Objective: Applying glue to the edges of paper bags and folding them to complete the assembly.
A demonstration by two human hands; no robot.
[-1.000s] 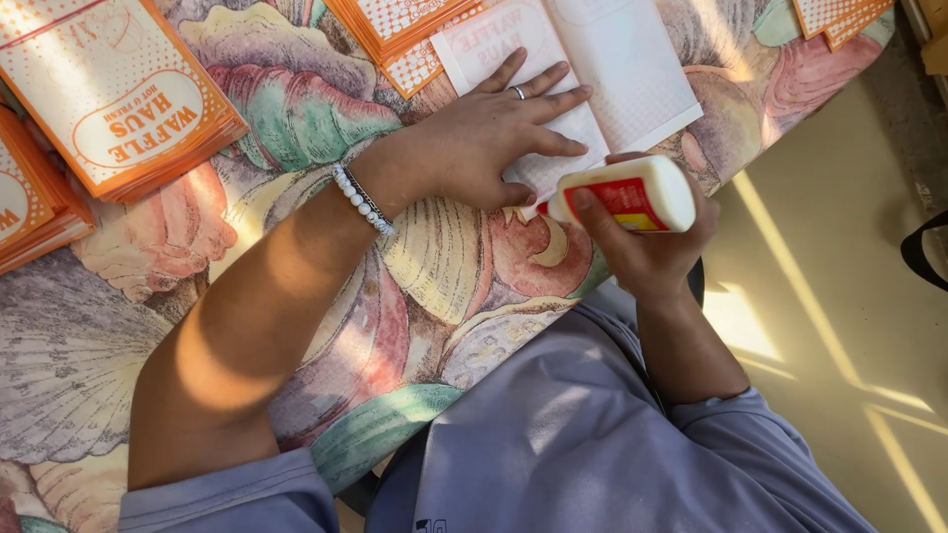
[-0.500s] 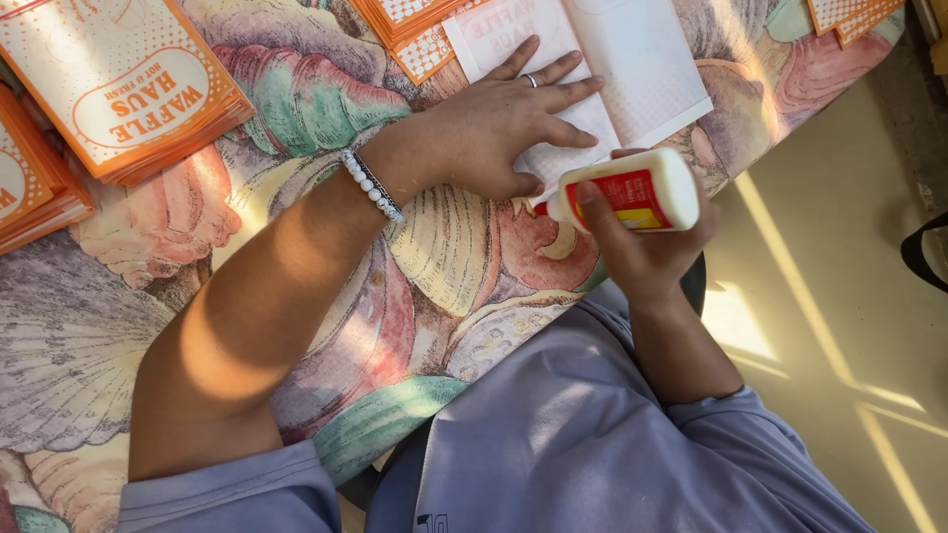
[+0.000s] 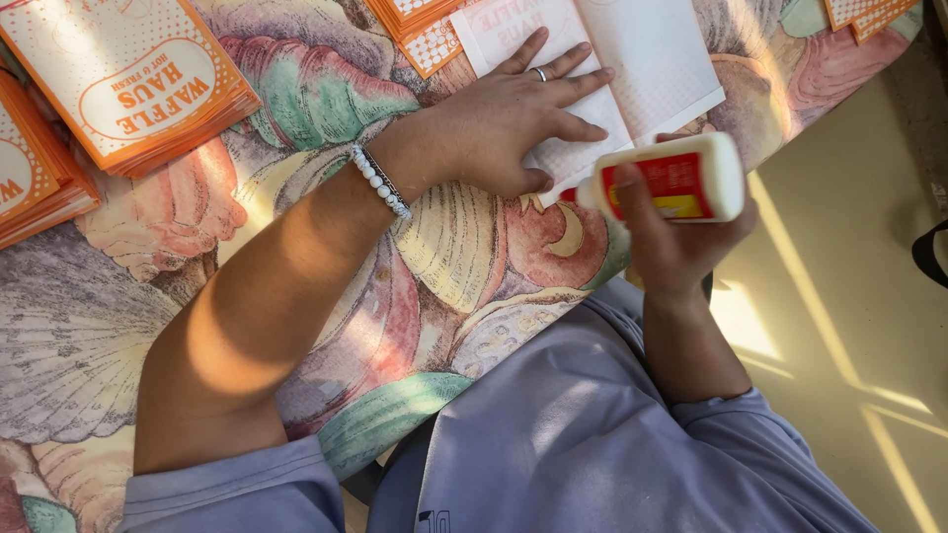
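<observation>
A person sat at a table covered with a shell-patterned cloth (image 3: 464, 266), seen from a camera on their own head looking down. The left hand (image 3: 499, 123) lay flat, fingers spread, pressing down a pale unfolded paper bag (image 3: 642, 59) near the twelve o'clock edge of the view. A ring showed on one finger, and a beaded bracelet (image 3: 380, 180) circled the wrist.

At about three o'clock from that hand, the right hand (image 3: 681, 247) gripped a white glue bottle (image 3: 667, 180) with a red label, fingers wrapped round its body and the thumb laid across the label. The bottle lay on its side, its nozzle pointing toward nine o'clock and sitting just beside the lower edge of the paper, close to the left thumb. Whether the tip touched the paper could not be told.

At ten o'clock lay a stack of orange printed bags (image 3: 133, 84), with another stack (image 3: 35, 188) at nine o'clock. More orange pieces (image 3: 415, 25) sat at twelve o'clock and in the one o'clock corner (image 3: 869, 15).

To do this gluing step well, the flat hand would likely need to keep the paper from sliding, while the bottle was squeezed gently so a thin line ran along the edge. Too hard a squeeze could flood the flap and mark the cloth beneath.
</observation>
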